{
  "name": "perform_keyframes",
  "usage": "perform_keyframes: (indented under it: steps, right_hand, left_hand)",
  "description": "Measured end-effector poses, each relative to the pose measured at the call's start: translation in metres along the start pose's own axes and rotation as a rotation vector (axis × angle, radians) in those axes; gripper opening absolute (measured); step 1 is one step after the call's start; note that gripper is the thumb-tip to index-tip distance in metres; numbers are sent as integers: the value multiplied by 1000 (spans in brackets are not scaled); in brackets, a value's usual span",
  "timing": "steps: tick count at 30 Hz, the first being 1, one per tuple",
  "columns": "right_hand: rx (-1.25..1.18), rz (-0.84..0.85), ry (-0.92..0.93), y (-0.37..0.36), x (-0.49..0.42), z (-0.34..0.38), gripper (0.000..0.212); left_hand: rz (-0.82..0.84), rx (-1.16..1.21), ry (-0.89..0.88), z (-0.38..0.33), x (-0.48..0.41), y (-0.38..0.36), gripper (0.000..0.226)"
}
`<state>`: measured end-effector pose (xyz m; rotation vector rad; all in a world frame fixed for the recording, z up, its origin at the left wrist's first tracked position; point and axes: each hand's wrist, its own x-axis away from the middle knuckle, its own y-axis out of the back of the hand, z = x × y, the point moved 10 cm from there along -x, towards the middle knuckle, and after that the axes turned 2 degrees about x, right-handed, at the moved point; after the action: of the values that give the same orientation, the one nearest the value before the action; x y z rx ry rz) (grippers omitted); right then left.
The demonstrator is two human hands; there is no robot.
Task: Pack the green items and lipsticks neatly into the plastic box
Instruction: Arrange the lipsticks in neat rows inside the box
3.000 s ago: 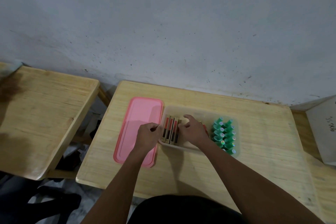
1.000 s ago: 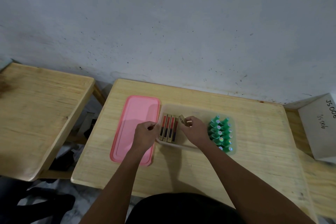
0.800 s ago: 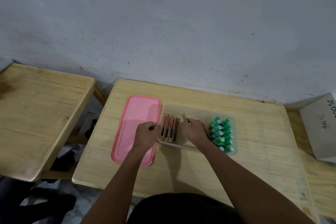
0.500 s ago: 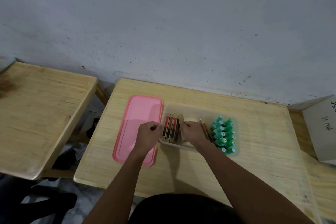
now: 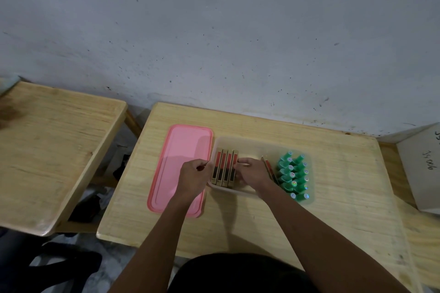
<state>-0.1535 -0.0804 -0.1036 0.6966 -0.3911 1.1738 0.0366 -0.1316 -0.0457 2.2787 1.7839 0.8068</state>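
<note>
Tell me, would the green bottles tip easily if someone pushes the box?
Probably not: the green bottles stand packed tightly in two rows against the box wall. Alone, one looks narrow and tall, so it might tip, then roll.

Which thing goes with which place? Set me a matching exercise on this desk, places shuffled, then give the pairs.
Things:
1. pink lid
2. green items
3. row of lipsticks

Places:
A. left end of the plastic box
B. right end of the box
C. flat on the desk, left of the box

Pairs: 1-C, 2-B, 3-A.
</note>
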Motion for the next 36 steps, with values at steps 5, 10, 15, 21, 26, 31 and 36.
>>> perform_keyframes:
  steps: [5, 10, 15, 21, 26, 31, 36]
  right_hand:
    - [42, 35, 14, -1, 3, -1, 29]
    - [116, 13, 52, 0, 4, 3, 34]
    - [247, 10, 120, 2, 10, 14, 40]
    - [474, -104, 213, 31, 10, 29, 40]
    - [911, -289, 198, 51, 17, 40, 45]
    - [1131, -256, 141, 40, 18, 32, 35]
    - [1045, -227, 195, 39, 13, 29, 41]
  left_hand:
    - [11, 0, -5, 0, 0, -2, 20]
    - [4, -20, -12, -1, 0, -1, 19]
    - [4, -12, -5, 1, -1, -2, 20]
    - [7, 7, -1, 3, -2, -3, 19]
    - [5, 24, 4, 5, -2, -3, 19]
    - [10, 1, -2, 6, -3, -3, 21]
    - [17, -17, 3, 7, -3, -3, 23]
